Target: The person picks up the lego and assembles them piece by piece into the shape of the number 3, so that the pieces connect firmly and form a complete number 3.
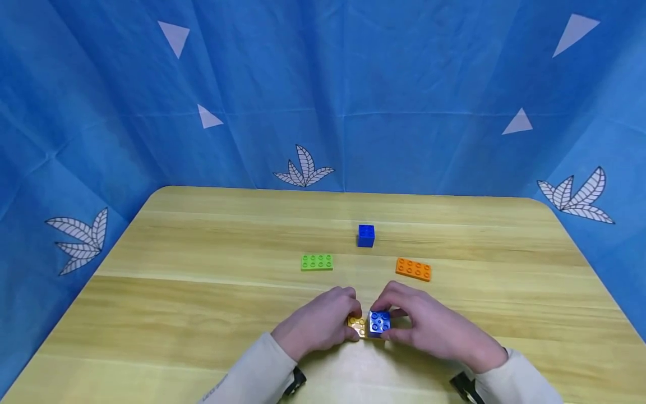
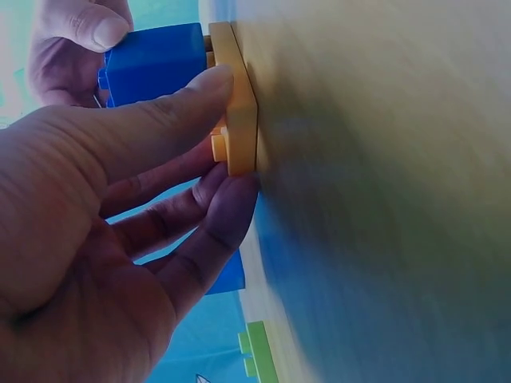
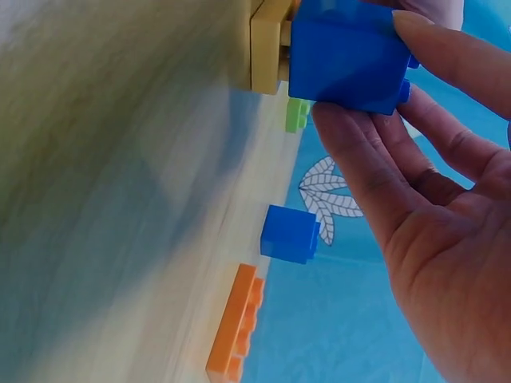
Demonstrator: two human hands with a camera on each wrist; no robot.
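Near the front middle of the table, my left hand [image 1: 319, 322] pinches the left end of a flat yellow-orange toy brick plate [image 1: 356, 326] between thumb and fingers. My right hand [image 1: 429, 324] holds a square blue toy brick [image 1: 379, 323] by its sides, over the plate's right end. Studs on the brick face up. In the right wrist view, a narrow gap with plate studs shows between the blue brick [image 3: 347, 60] and the yellow plate [image 3: 267, 49]. Whether those studs have entered the brick I cannot tell.
Beyond the hands lie a green eight-stud plate [image 1: 317, 262] to the left and an orange plate [image 1: 413, 269] to the right. Another blue brick [image 1: 365, 235] stands farther back on the wooden table [image 1: 202, 247]. A blue patterned cloth [image 1: 404, 84] hangs behind.
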